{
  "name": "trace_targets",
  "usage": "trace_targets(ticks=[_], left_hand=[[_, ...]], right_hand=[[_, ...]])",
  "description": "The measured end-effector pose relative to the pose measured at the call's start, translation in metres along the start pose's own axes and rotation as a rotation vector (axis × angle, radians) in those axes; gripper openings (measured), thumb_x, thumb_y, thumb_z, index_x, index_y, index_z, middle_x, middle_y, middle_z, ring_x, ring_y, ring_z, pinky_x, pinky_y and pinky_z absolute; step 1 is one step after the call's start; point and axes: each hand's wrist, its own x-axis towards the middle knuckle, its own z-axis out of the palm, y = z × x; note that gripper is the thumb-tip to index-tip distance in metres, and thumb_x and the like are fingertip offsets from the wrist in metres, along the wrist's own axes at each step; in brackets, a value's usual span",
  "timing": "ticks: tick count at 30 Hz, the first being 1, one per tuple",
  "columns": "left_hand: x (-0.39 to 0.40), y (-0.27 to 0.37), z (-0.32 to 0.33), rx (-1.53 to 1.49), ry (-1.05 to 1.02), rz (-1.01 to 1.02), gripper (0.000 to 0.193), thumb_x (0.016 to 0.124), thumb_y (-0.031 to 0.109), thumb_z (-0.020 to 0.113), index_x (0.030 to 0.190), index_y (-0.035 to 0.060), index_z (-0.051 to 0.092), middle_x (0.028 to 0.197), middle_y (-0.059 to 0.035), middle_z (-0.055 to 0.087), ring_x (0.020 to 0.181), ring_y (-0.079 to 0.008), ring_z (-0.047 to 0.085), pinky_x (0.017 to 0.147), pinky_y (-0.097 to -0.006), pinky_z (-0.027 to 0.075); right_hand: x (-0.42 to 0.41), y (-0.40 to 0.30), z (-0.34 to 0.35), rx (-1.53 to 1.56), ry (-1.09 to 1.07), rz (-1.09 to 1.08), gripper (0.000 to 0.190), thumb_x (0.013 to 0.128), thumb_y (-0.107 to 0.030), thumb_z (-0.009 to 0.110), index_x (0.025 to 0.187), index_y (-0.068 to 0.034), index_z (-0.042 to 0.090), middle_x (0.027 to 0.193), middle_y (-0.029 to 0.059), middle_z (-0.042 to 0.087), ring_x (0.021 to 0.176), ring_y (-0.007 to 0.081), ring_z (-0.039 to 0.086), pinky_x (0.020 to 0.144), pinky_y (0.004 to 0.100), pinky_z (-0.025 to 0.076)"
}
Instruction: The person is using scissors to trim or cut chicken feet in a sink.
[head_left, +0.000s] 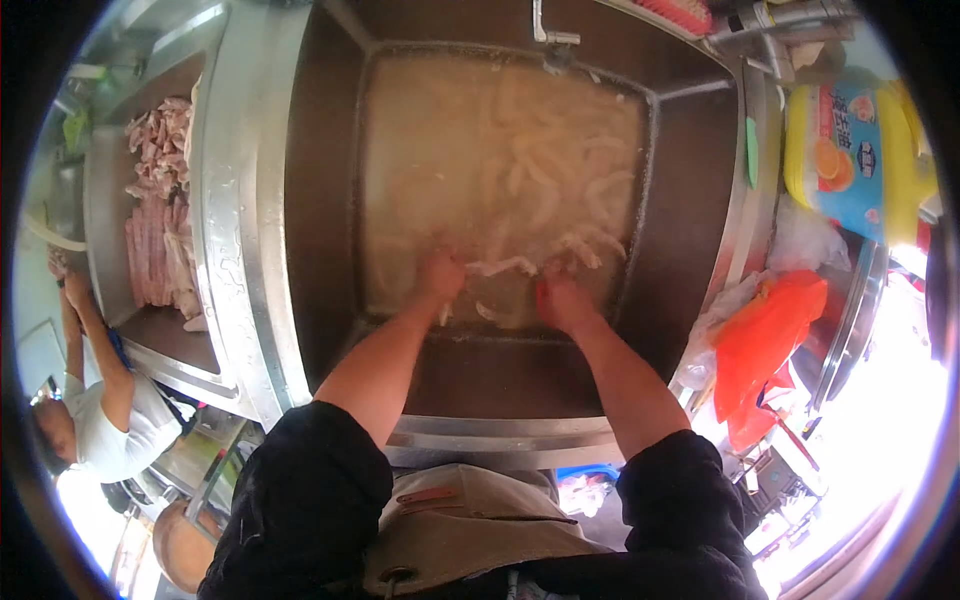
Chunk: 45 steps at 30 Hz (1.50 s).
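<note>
Both bare hands are down in the cloudy water of a deep stainless-steel sink (517, 379). My left hand (444, 279) is partly under the surface, with a pale strip of meat (501, 265) beside it, stretching towards the other hand. My right hand (559, 296) is bent into the water near the strip's other end; something red shows at its edge. The murk and blur hide the fingers of both hands, so a grip cannot be made out. More pale pieces of meat (536, 169) lie in the water beyond the hands, mostly towards the right side.
A metal tap (559, 36) reaches over the far edge. Left of a steel divider (244, 202), another basin holds raw meat (161, 150); a co-worker (112, 420) stands there, arms raised. On the right are a green-handled tool (752, 152), a yellow jug (806, 150) and a red plastic bag (765, 352).
</note>
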Motion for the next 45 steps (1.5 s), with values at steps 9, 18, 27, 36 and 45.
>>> trace_targets(ticks=[9, 18, 27, 36, 45], left_hand=[[-0.041, 0.06, -0.066, -0.744, -0.636, -0.212, 0.047, 0.088, 0.015, 0.054, 0.132, 0.0085, 0.04, 0.088, -0.0065, 0.06, 0.067, -0.014, 0.059, 0.053, -0.0368, 0.053], [-0.121, 0.11, -0.119, -1.161, -0.648, -0.068, 0.04, 0.087, 0.009, 0.058, 0.126, 0.0021, 0.05, 0.098, -0.0088, 0.064, 0.067, -0.0142, 0.058, 0.062, -0.0304, 0.056], [-0.164, 0.141, -0.125, -0.537, -0.15, 0.361, 0.024, 0.081, 0.01, 0.067, 0.103, -0.0004, 0.066, 0.082, -0.0051, 0.066, 0.069, -0.0078, 0.057, 0.058, -0.0245, 0.046], [-0.185, 0.153, -0.128, -0.693, -0.256, 0.33, 0.021, 0.081, 0.012, 0.067, 0.099, 0.002, 0.065, 0.081, -0.0001, 0.061, 0.072, -0.0075, 0.052, 0.063, -0.0243, 0.041], [-0.194, 0.153, -0.14, -0.924, -0.422, 0.209, 0.024, 0.085, 0.004, 0.059, 0.109, -0.0007, 0.061, 0.087, -0.0046, 0.061, 0.071, -0.0137, 0.06, 0.06, -0.0279, 0.049]], right_hand=[[-0.046, 0.019, -0.01, 0.281, 0.145, -0.184, 0.036, 0.083, -0.01, 0.059, 0.118, -0.005, 0.054, 0.076, 0.0143, 0.062, 0.071, 0.031, 0.063, 0.067, 0.0405, 0.051], [-0.176, -0.04, -0.129, 0.866, -0.074, -0.452, 0.03, 0.085, -0.025, 0.068, 0.096, -0.001, 0.054, 0.066, -0.0008, 0.045, 0.062, 0.0082, 0.044, 0.056, 0.0265, 0.04], [-0.201, -0.03, -0.144, 0.805, -0.038, -0.612, 0.03, 0.084, -0.026, 0.068, 0.084, -0.001, 0.051, 0.063, 0.0036, 0.041, 0.061, 0.0098, 0.04, 0.057, 0.0286, 0.039], [-0.225, -0.03, -0.144, 0.756, 0.12, -0.7, 0.032, 0.085, -0.03, 0.066, 0.092, -0.001, 0.056, 0.066, 0.0073, 0.047, 0.063, 0.0134, 0.044, 0.061, 0.0307, 0.042], [-0.234, -0.023, -0.149, 0.671, 0.179, -0.708, 0.032, 0.084, -0.029, 0.067, 0.1, -0.002, 0.057, 0.064, 0.0076, 0.047, 0.06, 0.0116, 0.042, 0.058, 0.0292, 0.04]])
